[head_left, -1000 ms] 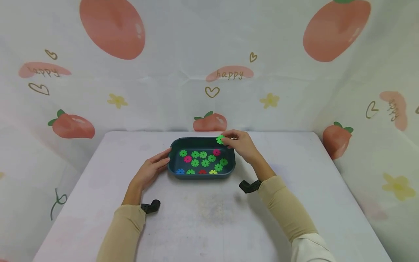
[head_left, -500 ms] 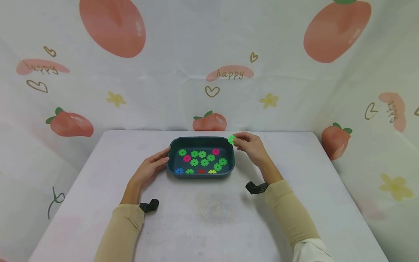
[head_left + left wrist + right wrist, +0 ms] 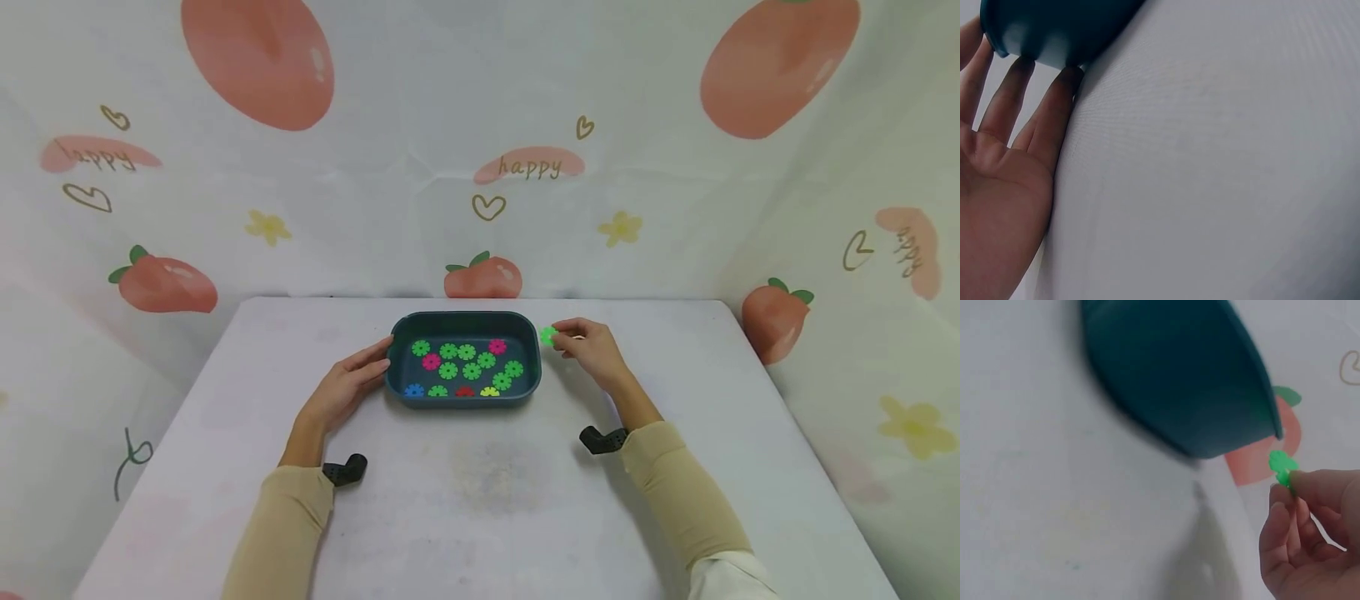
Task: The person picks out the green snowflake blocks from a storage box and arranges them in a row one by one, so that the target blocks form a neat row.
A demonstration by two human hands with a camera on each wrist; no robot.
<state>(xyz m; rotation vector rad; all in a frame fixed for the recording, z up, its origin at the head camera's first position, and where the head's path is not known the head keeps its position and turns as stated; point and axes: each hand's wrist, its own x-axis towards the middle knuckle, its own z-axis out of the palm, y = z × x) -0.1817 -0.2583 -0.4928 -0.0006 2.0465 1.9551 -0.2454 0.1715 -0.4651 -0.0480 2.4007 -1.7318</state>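
Observation:
A dark teal tray (image 3: pixel 462 402) stands on the table with several notched plastic discs lying in it, mostly green ones (image 3: pixel 471 371). Among them are pink (image 3: pixel 431 362), blue (image 3: pixel 414 390), red (image 3: pixel 465 392) and yellow discs (image 3: pixel 490 392). My left hand (image 3: pixel 348 385) rests against the tray's left end; in the left wrist view its long fingers (image 3: pixel 1007 103) reach straight to the outer wall. Just right of the tray, my right hand (image 3: pixel 596 350) pinches a green disc (image 3: pixel 1282 464) between thumb and fingertips, above the table and apart from the rim.
The white table (image 3: pixel 487 517) ends at the back against a hanging cloth (image 3: pixel 405 233) printed with fruit, hearts and flowers. A black camera mount sits on each wrist, left (image 3: pixel 347 471) and right (image 3: pixel 602 440).
My right hand has carried the green disc from over the tray's back right corner, rightward past the rim and a little nearer. The left hand stays at the tray.

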